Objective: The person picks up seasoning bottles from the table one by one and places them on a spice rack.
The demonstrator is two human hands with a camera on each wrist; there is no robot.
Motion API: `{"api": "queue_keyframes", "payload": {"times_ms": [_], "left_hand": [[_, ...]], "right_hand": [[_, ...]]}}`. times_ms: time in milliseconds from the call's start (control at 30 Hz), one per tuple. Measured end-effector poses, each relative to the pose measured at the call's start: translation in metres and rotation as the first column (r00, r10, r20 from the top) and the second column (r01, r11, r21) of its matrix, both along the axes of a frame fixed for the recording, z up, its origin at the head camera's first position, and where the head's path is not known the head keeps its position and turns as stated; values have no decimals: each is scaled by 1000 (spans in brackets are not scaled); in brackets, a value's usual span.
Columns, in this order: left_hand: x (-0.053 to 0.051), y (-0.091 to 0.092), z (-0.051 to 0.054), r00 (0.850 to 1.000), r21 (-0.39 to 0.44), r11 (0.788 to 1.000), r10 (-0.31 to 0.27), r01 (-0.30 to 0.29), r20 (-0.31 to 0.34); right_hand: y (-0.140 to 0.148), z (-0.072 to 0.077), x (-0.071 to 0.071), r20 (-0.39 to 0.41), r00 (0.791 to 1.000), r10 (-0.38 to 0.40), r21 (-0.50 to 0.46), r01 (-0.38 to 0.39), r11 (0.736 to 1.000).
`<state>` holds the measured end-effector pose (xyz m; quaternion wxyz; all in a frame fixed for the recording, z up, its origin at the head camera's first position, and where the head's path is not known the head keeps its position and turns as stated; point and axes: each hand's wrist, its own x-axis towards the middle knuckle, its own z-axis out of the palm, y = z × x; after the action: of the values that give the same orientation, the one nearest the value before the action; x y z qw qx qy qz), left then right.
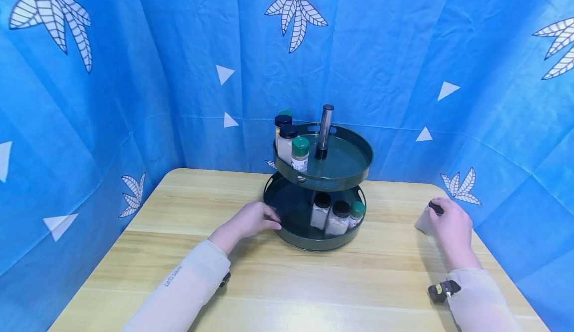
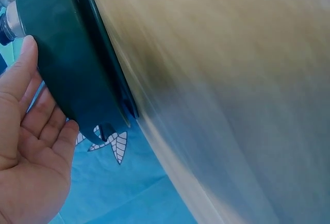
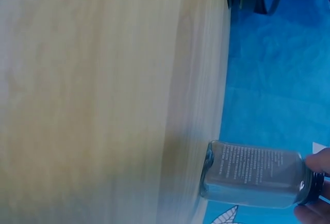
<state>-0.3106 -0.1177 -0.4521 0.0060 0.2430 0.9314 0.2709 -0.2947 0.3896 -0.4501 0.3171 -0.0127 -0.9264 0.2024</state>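
At the left side of the dark green two-tier lazy Susan [image 1: 309, 245], my left hand [image 1: 253, 220] holds the rim of the lower tray. In the left wrist view its thumb [image 2: 23, 64] lies at the rim, with the other fingers curled by the tray wall. Far to the right, my right hand [image 1: 453, 227] grips a spice jar [image 1: 423, 222] by its black cap. The right wrist view shows this clear jar [image 3: 252, 175] with printed text on its side and its base at the tabletop; whether it touches is hard to tell.
Several jars, including a green-capped jar [image 1: 300, 155], stand on the upper tray's left side. Below, two black-capped jars [image 1: 338, 222] and one green-capped jar [image 1: 357, 215] sit front right. A metal post [image 1: 325, 127] rises through the centre. Blue curtains [image 1: 381, 48] border the wooden table [image 1: 314, 292].
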Motion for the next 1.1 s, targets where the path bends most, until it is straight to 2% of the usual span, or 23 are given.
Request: {"api": "queue_keyframes", "payload": {"times_ms": [600, 833, 1100], "left_hand": [[-4, -1, 0, 1000, 7, 1000, -15, 15, -13], [-3, -3, 0, 1000, 18, 1000, -15, 14, 8], [-3, -3, -1, 999, 16, 999, -44, 44, -18]], "right_hand": [[-2, 9, 3, 79, 997, -19, 33, 16, 999], [-6, 10, 6, 51, 999, -11, 49, 9, 999], [-8, 6, 9, 6, 1000, 9, 48, -9, 999]]}}
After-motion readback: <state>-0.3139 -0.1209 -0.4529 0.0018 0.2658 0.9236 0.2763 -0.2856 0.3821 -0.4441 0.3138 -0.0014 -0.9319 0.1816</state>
